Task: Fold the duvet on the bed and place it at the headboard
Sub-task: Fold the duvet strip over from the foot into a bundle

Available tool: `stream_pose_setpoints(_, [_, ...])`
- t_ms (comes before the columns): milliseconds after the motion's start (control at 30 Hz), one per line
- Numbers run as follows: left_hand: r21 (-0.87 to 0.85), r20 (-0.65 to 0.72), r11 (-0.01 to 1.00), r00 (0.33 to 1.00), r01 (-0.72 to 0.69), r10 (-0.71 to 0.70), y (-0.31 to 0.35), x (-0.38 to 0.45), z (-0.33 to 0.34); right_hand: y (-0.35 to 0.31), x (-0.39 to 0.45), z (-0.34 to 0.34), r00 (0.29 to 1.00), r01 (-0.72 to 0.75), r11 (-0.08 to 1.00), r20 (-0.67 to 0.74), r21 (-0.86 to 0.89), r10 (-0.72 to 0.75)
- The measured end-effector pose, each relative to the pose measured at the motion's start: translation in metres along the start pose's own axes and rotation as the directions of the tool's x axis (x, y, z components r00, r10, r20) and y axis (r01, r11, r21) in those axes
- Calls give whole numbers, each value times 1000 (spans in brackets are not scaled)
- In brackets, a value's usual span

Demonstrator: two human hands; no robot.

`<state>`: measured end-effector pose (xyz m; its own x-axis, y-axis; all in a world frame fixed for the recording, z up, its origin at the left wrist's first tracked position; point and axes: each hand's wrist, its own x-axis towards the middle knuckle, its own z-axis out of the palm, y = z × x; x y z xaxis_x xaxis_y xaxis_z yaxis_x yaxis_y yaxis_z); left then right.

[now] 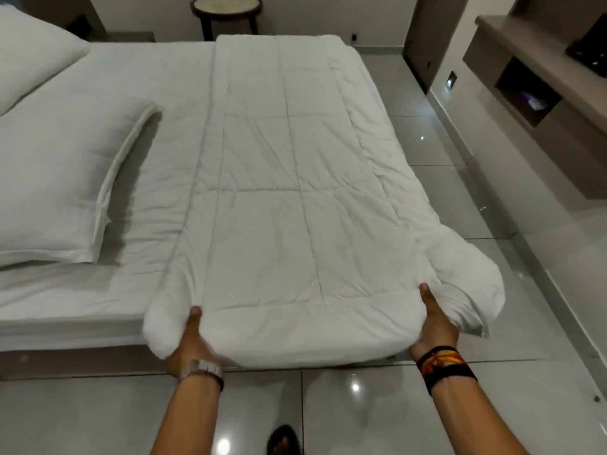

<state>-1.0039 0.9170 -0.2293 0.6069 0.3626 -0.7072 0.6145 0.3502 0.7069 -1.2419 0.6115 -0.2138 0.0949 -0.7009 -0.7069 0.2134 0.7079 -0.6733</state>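
left hand (192,339): grips duvet (289,178) near edge, fingers hidden underneath | right hand (433,326): same, thumb on top | bed (138,103): headboard cut off

Bedroom, hotel-like in finish. Evidenced by a white-sheeted bed (98,93) bearing two pillows (62,178). Beyond the bed, a round side table (227,11). Right of the bed, glossy tiled floor (443,192) and a wall-mounted shelf unit (532,77) with an open niche.
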Motion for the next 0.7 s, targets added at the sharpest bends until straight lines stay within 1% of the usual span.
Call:
stream_pose_setpoints(33, [14,-9,999,999,-33,33,10,-8,-7,-2,-11,-6,998,67,998,-18,-1,-67])
stream_pose_setpoints(67, [39,-29,998,998,-53,54,16,-19,-19,1,-24,-14,995,77,997,-56,-3,-77])
stream_pose_setpoints(100, [73,-38,995,996,-73,76,18,-26,-33,8,-33,-24,995,68,997,-78,-24,-70])
stream_pose_setpoints(167, [72,-51,994,995,-84,87,13,-33,-69,23,-61,-46,989,20,999,-147,-35,-25])
stream_pose_setpoints(200, [62,-81,994,993,-86,91,12,-39,-85,27,-75,-54,986,-1,999,-165,-36,-5])
stream_pose_setpoints(233, [58,-98,995,991,-86,91,15,-49,-96,30,-86,-58,988,-6,999,-154,-34,1])
stream_pose_setpoints(300, [52,-39,995,995,-90,92,29,-65,-103,30,-99,-60,996,3,999,-84,-32,-5])
stream_pose_setpoints(333, [66,-28,993,995,-97,99,35,-74,-103,28,-105,-60,997,5,999,-71,-41,-8])
stream_pose_setpoints(400, [87,-15,989,993,-116,118,41,-78,-106,25,-114,-64,994,19,999,-108,-30,-22])
stream_pose_setpoints(467, [105,11,986,991,-133,132,47,-84,-118,23,-123,-71,996,57,998,-63,-5,-57])
stream_pose_setpoints(500, [112,4,983,989,-148,148,47,-87,-126,23,-132,-77,996,65,998,-63,-2,-65])
stream_pose_setpoints(533, [118,1,983,990,-141,142,44,-89,-137,27,-135,-88,994,64,998,-81,-26,-66])
stream_pose_setpoints(600, [129,-41,991,998,-37,43,29,-93,-169,41,-145,-117,981,27,997,-190,-74,-41])
stream_pose_setpoints(633, [145,-44,989,998,-31,38,20,-88,-184,48,-148,-129,974,6,994,-224,-105,-30])
stream_pose_setpoints(667, [142,-12,990,1000,-26,28,15,-92,-191,52,-151,-133,969,-15,991,-245,-131,-18])
stream_pose_setpoints(700, [127,91,991,995,-49,37,5,-79,-201,51,-157,-131,969,-28,990,-248,-138,-7])
